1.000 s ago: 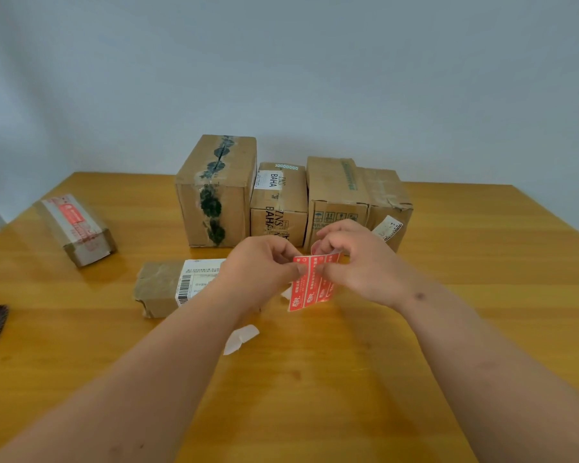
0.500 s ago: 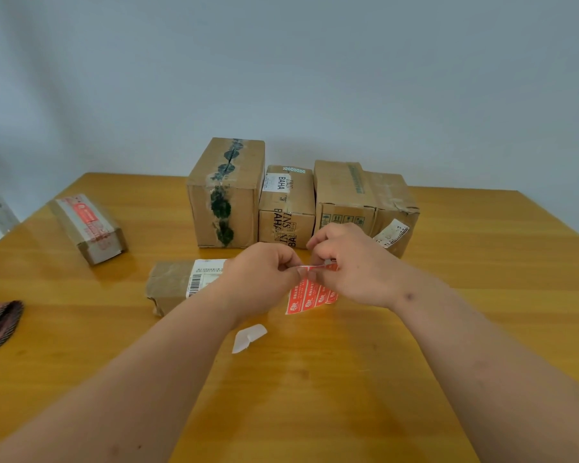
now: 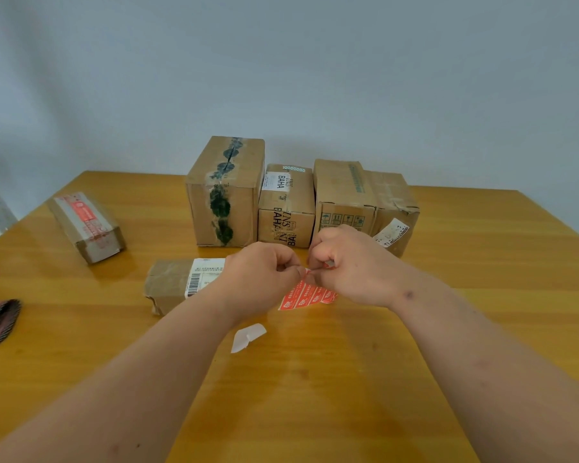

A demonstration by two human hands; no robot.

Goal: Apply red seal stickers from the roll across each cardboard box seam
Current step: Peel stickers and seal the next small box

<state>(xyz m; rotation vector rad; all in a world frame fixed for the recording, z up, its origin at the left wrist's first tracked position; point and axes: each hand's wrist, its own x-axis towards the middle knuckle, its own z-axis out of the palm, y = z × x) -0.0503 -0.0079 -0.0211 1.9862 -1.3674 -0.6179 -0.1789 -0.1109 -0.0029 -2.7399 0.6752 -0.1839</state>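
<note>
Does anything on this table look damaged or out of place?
The rightmost box has a crumpled, dented top corner. A loose white paper scrap lies on the table near the forearms, likely peeled backing. Nothing is spilled.

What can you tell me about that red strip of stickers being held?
The red sticker strip is a short, thin length of glossy paper printed with white marks in repeated panels. It hangs slanted just above the wooden table, pinched at its top edge by the left hand and right hand.

Single head view, looking forward and down, close over table (image 3: 482, 295)
</note>
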